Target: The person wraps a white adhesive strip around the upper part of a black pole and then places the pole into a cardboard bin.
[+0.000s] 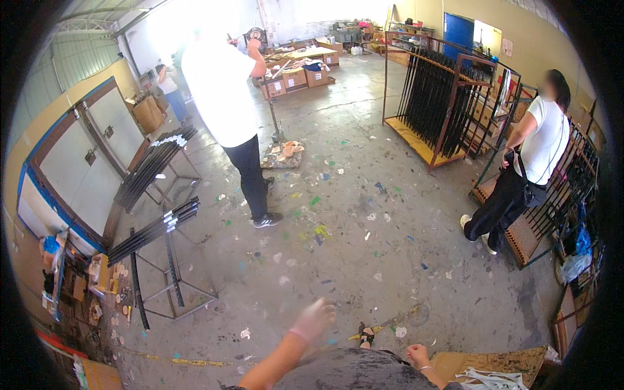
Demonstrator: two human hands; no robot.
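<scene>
My left hand [315, 320] is stretched out in front of my body over the grey floor. It looks pale, as if in a thin glove, and motion smears its fingers. No object shows in it. Lower and to the right, close to my dark clothing [344, 372], my right hand [418, 355] is curled closed, with a light band at the wrist. Whatever it may hold is hidden. Beside that hand lies a flattened cardboard piece [455, 361] with white strips [494, 378] on it.
Metal stands at left carry bundled black bars [156, 224]. A person in white [224, 84] stands ahead near a pole; another [543, 140] is at right beside racks. A wheeled rack [432, 156] holds several black bars. Cardboard boxes [296, 80] stand far back. Scraps litter the floor.
</scene>
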